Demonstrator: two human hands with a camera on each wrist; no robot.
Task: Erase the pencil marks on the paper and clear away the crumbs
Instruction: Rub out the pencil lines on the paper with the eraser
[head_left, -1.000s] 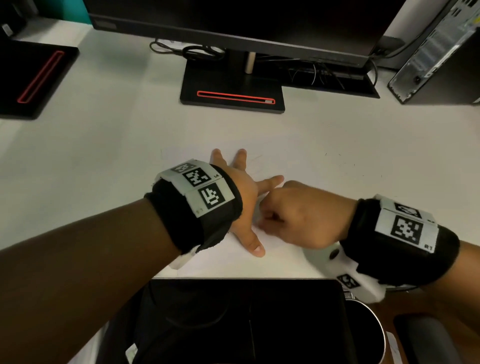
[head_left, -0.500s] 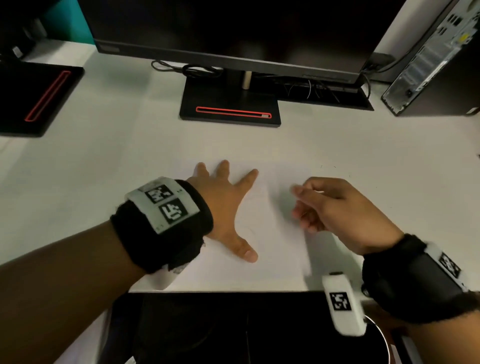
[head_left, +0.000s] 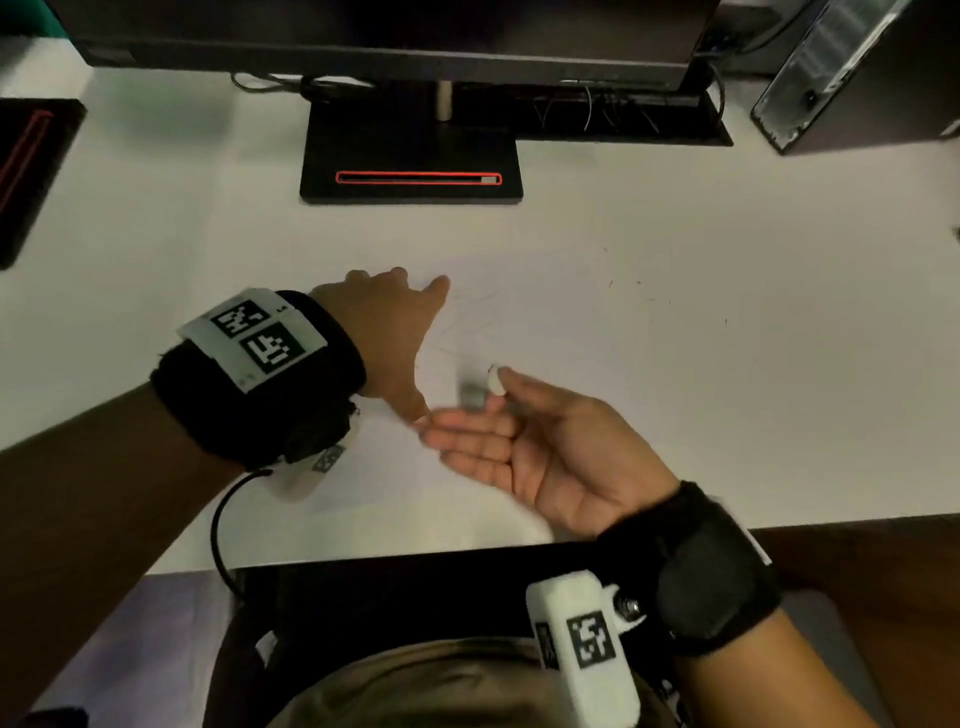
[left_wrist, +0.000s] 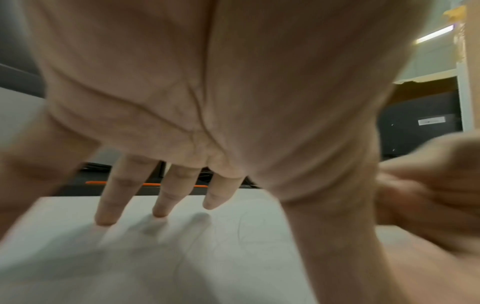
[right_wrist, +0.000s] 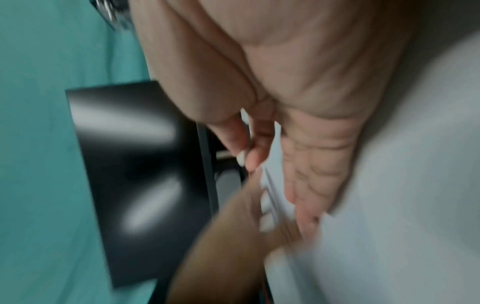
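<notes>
A white sheet of paper lies on the white desk, with faint pencil lines near its middle. My left hand presses flat on the sheet, its fingers spread and straight. Just right of the left thumb is my right hand, turned palm-up. It pinches a small white eraser between thumb and forefinger, while its other fingers stretch toward the left thumb. In the right wrist view the eraser shows as a blurred white tip. Small dark specks dot the desk to the right.
A black monitor stand with a red-rimmed slot stands behind the paper. A computer tower is at the back right and a black pad at the far left. The desk's front edge runs just below my right wrist.
My right hand lifted off the paper, swung right, then turned palm-up and came back toward the left thumb. The left hand stayed flat on the sheet.
</notes>
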